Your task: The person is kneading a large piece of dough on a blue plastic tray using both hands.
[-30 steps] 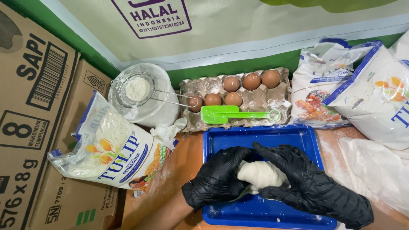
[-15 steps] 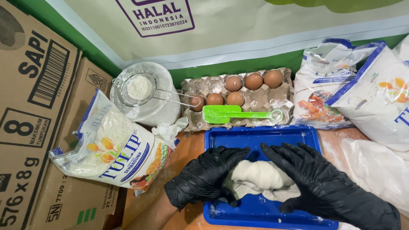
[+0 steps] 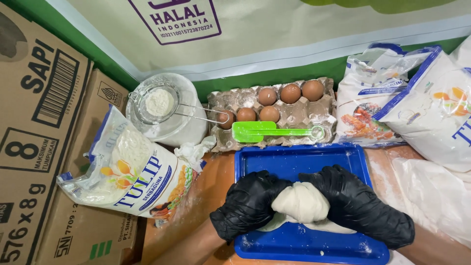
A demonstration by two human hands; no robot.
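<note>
Gripping a pale lump of dough point(image 3: 300, 201), both black-gloved hands close on it from opposite sides over the blue tray point(image 3: 304, 159). The left hand point(image 3: 249, 203) clamps the dough at its 9 o'clock side, fingers curled onto the surface. The right hand point(image 3: 355, 203) clamps it at the 3 o'clock side, fingers wrapped over the top. The dough sits at the centre of the tray, its lower edge spread flat on the tray floor, which carries scattered flour.

At 12 o'clock from the tray lies a grey egg carton point(image 3: 294, 118) holding six brown eggs point(image 3: 290, 92). A green spatula point(image 3: 260, 131) rests across the carton's near edge. At 10 o'clock stands a white container point(image 3: 184, 127) with a wire sieve point(image 3: 157, 103) of flour set on top. At 9 o'clock lies an opened flour bag point(image 3: 130, 172), tilted against cardboard boxes point(image 3: 39, 127). At 2 o'clock two more bags point(image 3: 427, 108) lean together, touching.
</note>
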